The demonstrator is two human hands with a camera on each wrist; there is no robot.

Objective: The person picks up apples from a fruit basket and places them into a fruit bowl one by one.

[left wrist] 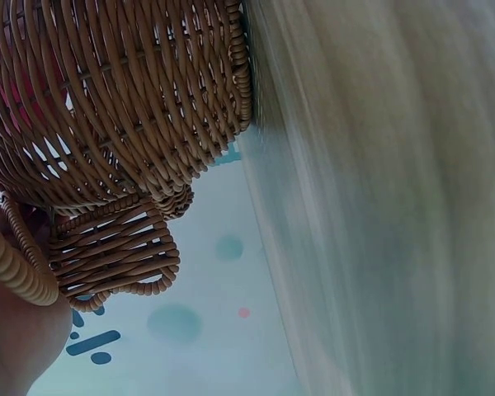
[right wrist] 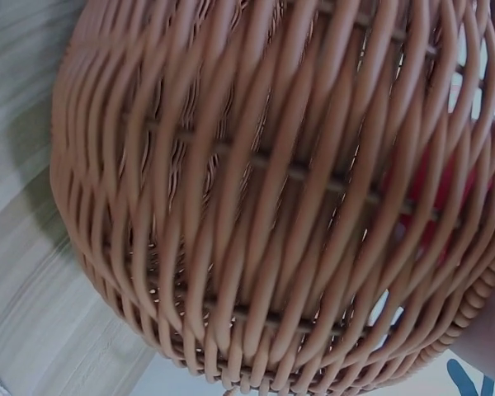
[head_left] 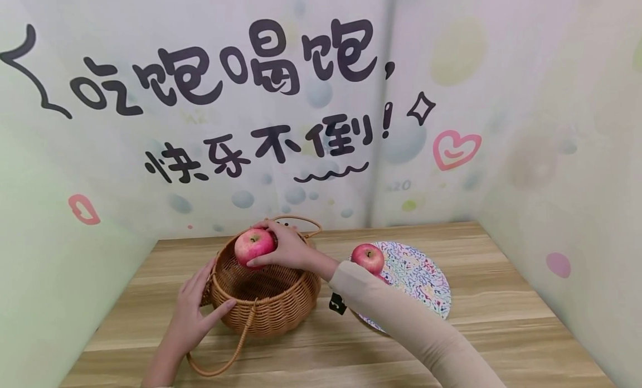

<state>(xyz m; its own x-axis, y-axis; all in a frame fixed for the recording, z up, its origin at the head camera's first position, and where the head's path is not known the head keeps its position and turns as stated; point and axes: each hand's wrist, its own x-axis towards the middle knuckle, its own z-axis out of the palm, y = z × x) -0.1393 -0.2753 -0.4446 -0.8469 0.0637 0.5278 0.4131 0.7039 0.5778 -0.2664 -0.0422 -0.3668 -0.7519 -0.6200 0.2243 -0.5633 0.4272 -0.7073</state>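
A round wicker basket (head_left: 273,313) with two loop handles stands on the wooden table. My right hand (head_left: 291,248) grips a red apple (head_left: 251,250) at the basket's mouth, thumb and fingers around its side. At the basket's left rim, my left hand (head_left: 186,315) holds on, its thumb over the edge and its fingers along the side by a small woven flap (left wrist: 115,252). Much of those fingers is hidden in the left wrist view. Through the weave, the right wrist view shows red from the apple (right wrist: 433,198). The visible inside of the basket is dark.
To the right lies a round, colourfully patterned mat (head_left: 426,282) with another red apple (head_left: 368,258) on it; more red shows behind the right sleeve (head_left: 396,310). A small black tag-like thing (head_left: 337,304) sits beside the mat. Printed walls (head_left: 326,198) border the table.
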